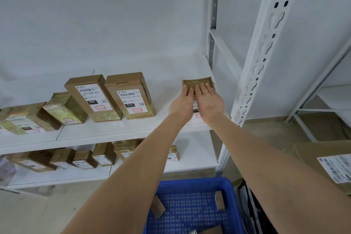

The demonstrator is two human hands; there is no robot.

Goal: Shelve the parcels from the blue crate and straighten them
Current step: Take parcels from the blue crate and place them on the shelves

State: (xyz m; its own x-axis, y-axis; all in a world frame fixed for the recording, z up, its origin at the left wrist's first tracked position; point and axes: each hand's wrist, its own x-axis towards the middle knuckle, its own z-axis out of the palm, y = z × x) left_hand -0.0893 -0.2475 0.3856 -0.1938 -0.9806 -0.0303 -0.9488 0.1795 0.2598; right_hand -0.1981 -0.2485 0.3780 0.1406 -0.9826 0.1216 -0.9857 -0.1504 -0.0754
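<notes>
left hand (181, 103) grip flat, fingers straight on parcel (197, 82) | right hand (209, 100) likewise flat on it

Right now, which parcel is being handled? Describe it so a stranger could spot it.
On the white rack's upper shelf, go to the right end by the perforated post. The parcel lies there under the left hand and right hand, fingers flat. Unlike the box labelled 010 and others grouped leftward, it sits alone.
</notes>
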